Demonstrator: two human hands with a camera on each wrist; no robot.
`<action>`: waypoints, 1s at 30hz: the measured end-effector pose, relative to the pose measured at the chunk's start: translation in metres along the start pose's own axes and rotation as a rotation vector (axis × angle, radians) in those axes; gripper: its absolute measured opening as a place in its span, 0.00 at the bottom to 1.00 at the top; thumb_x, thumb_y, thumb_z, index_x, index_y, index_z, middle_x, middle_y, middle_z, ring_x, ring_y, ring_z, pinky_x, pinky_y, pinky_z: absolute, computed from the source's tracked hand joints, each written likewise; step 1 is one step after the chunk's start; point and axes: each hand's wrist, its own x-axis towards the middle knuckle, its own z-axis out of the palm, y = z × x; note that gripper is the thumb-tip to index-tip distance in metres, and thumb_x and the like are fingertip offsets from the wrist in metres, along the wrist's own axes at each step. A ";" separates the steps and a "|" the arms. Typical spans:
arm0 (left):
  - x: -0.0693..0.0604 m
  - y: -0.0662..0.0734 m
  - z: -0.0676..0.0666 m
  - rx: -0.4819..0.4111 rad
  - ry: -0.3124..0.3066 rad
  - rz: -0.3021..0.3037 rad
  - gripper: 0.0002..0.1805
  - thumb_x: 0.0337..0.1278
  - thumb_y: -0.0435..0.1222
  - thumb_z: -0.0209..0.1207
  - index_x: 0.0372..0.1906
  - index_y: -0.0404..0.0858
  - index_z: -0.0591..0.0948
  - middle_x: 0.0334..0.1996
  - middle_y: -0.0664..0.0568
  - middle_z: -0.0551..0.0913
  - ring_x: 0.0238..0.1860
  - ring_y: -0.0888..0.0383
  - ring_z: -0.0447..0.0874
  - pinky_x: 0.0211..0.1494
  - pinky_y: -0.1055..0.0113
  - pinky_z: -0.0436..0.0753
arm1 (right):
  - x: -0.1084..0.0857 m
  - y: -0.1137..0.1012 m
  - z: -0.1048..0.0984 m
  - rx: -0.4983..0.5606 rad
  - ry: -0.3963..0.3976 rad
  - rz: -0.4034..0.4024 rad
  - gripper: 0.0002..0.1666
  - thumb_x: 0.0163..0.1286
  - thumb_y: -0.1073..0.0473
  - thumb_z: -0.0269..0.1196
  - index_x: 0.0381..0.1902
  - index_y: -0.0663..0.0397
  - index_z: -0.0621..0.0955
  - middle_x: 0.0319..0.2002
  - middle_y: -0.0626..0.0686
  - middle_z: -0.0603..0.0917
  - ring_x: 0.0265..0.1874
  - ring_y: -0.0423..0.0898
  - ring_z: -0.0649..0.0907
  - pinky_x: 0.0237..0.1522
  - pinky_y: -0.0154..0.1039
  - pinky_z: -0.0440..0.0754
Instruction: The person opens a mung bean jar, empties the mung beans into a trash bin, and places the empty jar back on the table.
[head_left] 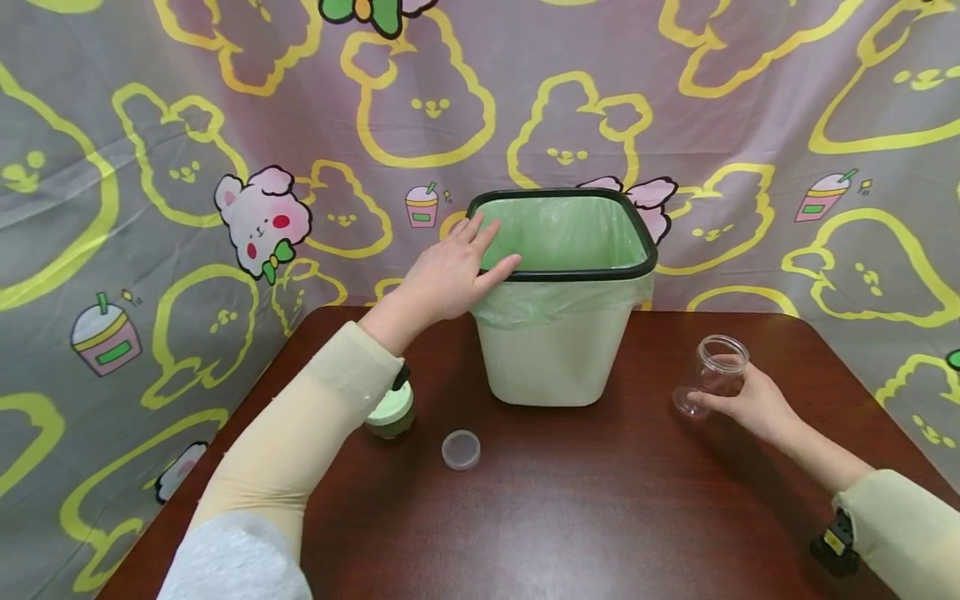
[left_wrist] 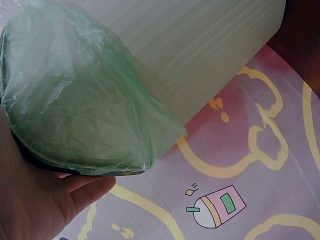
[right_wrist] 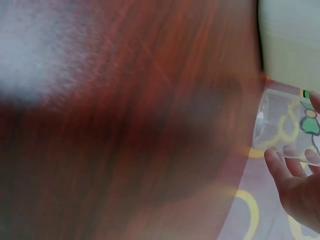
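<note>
Fingers spread, holding nothing, the left hand (head_left: 459, 268) touches the bin rim (head_left: 577, 275); the right hand (head_left: 759, 407) curls its fingers round a clear jar (right_wrist: 281, 122); a translucent disc (head_left: 461, 450) lies nearby. The table (head_left: 570, 508) is dark.

Through the left wrist camera I see the left hand (left_wrist: 55, 202) against the dark rim (left_wrist: 37, 161) of a pale bin (left_wrist: 205, 50), a crinkled green bag (left_wrist: 85, 100) over its edge, patterned cloth (left_wrist: 275, 195) beyond, and dark table (left_wrist: 304, 45) upper right.

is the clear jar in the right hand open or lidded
Open: the jar shows a bare, uncovered rim in the head view, and a clear lid lies on the table.
</note>
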 end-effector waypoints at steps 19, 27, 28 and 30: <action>0.000 -0.002 0.001 -0.008 -0.005 0.004 0.45 0.66 0.68 0.33 0.77 0.42 0.52 0.76 0.42 0.45 0.75 0.47 0.42 0.72 0.52 0.56 | -0.007 0.009 0.013 0.030 -0.072 0.018 0.43 0.55 0.55 0.75 0.60 0.72 0.68 0.43 0.68 0.81 0.34 0.49 0.79 0.28 0.37 0.75; 0.001 -0.002 0.002 0.000 -0.002 0.008 0.45 0.66 0.68 0.32 0.77 0.42 0.53 0.76 0.42 0.45 0.75 0.45 0.43 0.72 0.52 0.55 | -0.007 0.008 0.013 0.032 -0.090 0.031 0.43 0.56 0.54 0.75 0.61 0.71 0.68 0.45 0.68 0.81 0.40 0.56 0.80 0.32 0.40 0.76; 0.001 -0.002 0.002 -0.001 -0.002 0.009 0.45 0.66 0.68 0.32 0.77 0.42 0.53 0.76 0.42 0.46 0.75 0.45 0.43 0.72 0.51 0.55 | -0.007 0.008 0.013 0.030 -0.092 0.029 0.43 0.56 0.54 0.75 0.61 0.71 0.68 0.45 0.68 0.81 0.40 0.57 0.80 0.32 0.40 0.76; 0.001 -0.002 0.002 -0.001 -0.003 0.007 0.45 0.66 0.68 0.32 0.77 0.42 0.53 0.76 0.42 0.46 0.75 0.45 0.43 0.72 0.51 0.55 | -0.007 0.008 0.013 0.028 -0.092 0.021 0.42 0.56 0.55 0.75 0.61 0.70 0.68 0.44 0.67 0.82 0.42 0.58 0.80 0.33 0.40 0.76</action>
